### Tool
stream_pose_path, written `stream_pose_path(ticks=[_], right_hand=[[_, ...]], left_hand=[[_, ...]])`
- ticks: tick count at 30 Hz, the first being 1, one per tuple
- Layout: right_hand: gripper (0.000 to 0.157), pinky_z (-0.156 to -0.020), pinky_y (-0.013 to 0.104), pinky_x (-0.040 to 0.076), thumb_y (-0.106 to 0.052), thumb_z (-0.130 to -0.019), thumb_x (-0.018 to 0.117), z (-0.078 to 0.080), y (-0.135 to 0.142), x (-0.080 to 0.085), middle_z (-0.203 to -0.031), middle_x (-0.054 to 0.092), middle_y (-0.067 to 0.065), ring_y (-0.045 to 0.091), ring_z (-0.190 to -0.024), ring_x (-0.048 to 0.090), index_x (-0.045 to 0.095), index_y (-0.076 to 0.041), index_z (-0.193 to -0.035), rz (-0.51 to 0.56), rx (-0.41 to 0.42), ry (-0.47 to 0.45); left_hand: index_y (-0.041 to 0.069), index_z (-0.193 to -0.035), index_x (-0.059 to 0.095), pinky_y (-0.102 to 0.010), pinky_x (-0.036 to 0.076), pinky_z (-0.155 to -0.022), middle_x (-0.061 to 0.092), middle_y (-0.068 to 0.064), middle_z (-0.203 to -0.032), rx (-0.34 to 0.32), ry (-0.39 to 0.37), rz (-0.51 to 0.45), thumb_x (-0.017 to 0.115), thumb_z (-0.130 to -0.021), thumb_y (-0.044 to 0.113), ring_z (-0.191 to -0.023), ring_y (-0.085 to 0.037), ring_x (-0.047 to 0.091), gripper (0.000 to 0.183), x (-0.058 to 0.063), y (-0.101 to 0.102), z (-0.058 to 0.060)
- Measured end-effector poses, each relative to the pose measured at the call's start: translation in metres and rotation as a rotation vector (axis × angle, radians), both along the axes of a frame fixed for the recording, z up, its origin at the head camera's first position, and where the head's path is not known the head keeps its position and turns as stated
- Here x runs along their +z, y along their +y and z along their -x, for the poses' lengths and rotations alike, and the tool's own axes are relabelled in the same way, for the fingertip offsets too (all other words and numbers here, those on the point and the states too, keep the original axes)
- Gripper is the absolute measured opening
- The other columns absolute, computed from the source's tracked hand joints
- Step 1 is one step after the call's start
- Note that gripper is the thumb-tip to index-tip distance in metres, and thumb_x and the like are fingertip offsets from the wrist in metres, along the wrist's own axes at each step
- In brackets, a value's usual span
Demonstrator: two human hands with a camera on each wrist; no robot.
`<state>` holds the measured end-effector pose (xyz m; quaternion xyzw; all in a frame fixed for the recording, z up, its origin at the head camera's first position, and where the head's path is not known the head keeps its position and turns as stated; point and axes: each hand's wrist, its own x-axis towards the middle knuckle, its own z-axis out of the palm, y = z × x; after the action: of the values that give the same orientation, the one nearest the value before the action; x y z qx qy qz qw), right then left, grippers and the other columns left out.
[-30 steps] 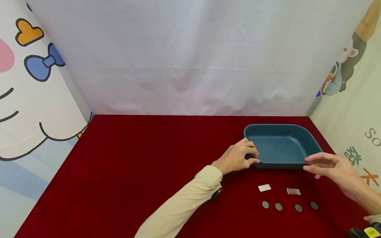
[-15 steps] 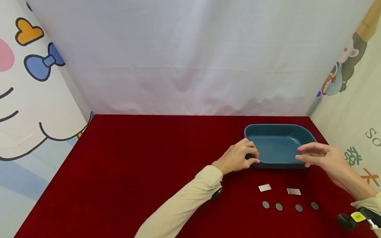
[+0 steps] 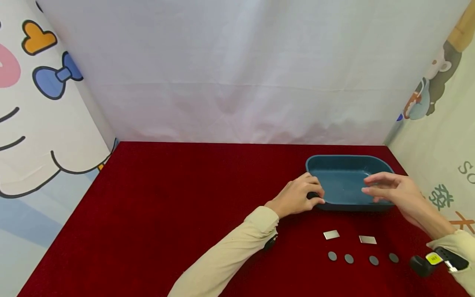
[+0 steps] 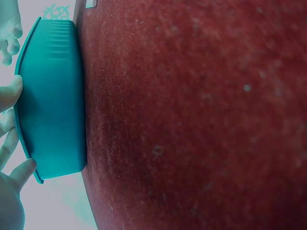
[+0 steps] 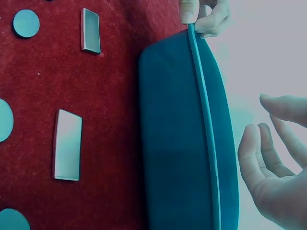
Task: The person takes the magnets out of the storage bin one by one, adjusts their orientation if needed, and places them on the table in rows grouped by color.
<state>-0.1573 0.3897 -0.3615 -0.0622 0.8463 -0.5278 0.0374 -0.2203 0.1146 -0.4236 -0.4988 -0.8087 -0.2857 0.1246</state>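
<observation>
A blue rectangular plastic basin [image 3: 343, 185] with rounded corners stands at the far right of the red-covered table. My left hand [image 3: 297, 194] pinches its rim at the near left corner; the right wrist view shows thumb and fingers on either side of that rim. My right hand [image 3: 398, 196] hovers over the basin's right part, thumb and fingers apart and loosely bent, holding nothing. In the right wrist view, this hand [image 5: 278, 177] is apart from the basin wall. Two flat silvery rectangular pieces [image 3: 331, 234] lie in front of the basin.
Several flat grey discs [image 3: 349, 258] lie in a row nearer to me than the rectangular pieces. Red cloth [image 3: 178, 206] covers the table. A white curtain [image 3: 237, 82] hangs behind it, with printed cartoon sheets at both sides.
My right hand has moved left and a little farther from me, from the basin's near right corner to above its right part. The left hand has stayed on the rim.
</observation>
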Motion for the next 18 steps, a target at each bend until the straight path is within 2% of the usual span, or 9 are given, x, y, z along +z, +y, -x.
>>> stream_pose_path(ticks=[4, 9, 18], right_hand=[[0.021, -0.069, 0.026, 0.052, -0.008, -0.091, 0.064, 0.006, -0.003, -0.002, -0.099, 0.068, -0.01, 0.014, -0.083, 0.066, 0.064, -0.008, -0.112, 0.012, 0.01, -0.003], [0.021, -0.07, 0.028, 0.052, -0.011, -0.091, 0.064, 0.011, -0.006, -0.005, -0.099, 0.067, -0.011, 0.016, -0.083, 0.065, 0.064, -0.01, -0.112, 0.0, 0.009, -0.001], [0.026, -0.07, 0.03, 0.053, -0.017, -0.09, 0.066, 0.025, -0.014, -0.013, -0.102, 0.067, -0.009, 0.018, -0.084, 0.065, 0.063, -0.007, -0.114, -0.009, -0.02, -0.035]], left_hand=[[0.02, -0.087, 0.071, -0.01, 0.038, -0.065, 0.059, 0.008, -0.095, 0.0, 0.008, -0.004, 0.069, -0.088, 0.029, -0.086, -0.006, 0.046, 0.009, 0.0, 0.0, 0.0], [0.021, -0.087, 0.071, -0.009, 0.038, -0.067, 0.059, 0.009, -0.095, 0.005, 0.017, 0.008, 0.069, -0.088, 0.03, -0.086, -0.005, 0.046, 0.01, 0.0, 0.001, 0.0], [0.021, -0.087, 0.071, -0.009, 0.039, -0.068, 0.059, 0.009, -0.095, 0.015, 0.024, 0.012, 0.069, -0.087, 0.031, -0.087, -0.005, 0.046, 0.01, 0.0, 0.001, 0.0]])
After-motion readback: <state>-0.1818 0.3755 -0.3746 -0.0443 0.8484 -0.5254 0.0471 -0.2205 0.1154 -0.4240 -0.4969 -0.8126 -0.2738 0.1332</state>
